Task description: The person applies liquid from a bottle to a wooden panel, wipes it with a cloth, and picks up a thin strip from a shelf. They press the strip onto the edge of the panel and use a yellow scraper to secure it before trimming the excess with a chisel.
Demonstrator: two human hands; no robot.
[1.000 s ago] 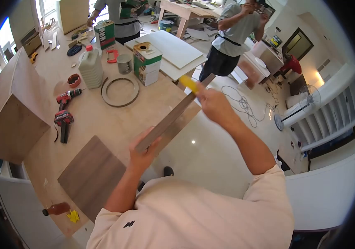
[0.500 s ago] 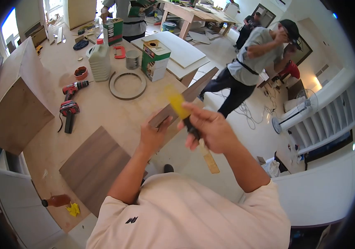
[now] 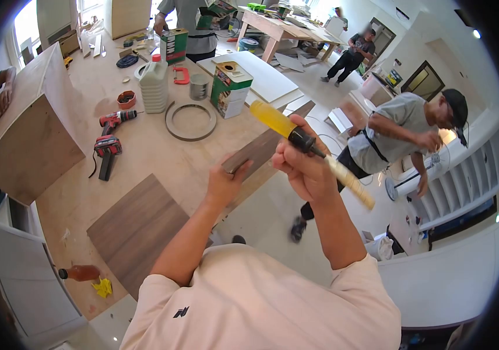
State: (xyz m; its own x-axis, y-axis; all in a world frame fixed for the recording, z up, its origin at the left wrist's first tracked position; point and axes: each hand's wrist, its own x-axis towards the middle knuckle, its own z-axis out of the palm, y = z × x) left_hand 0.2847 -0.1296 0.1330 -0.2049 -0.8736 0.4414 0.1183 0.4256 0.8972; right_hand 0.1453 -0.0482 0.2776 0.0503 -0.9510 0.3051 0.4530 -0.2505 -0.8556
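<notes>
My left hand is closed round the near end of a narrow dark wood strip, which slants up and away over the table's right edge. Just to the right, my right hand grips a yellow-handled tool with a black collar. From the collar a pale, stick-like length points down to the right; its exact nature is unclear. The tool's yellow end lies above the strip, and whether they touch cannot be told. A dark wood-grain panel lies on the table to the left.
Beyond the strip are a green-white can, a metal ring, a white jug and a red drill. A curved wooden piece stands at left. A person bends at right; others are at the back and left edge.
My right hand has turned the tool, its yellow end now tipping up-left and its pale end swinging right. The person at right has moved further right and bent down. The view has shifted slightly.
</notes>
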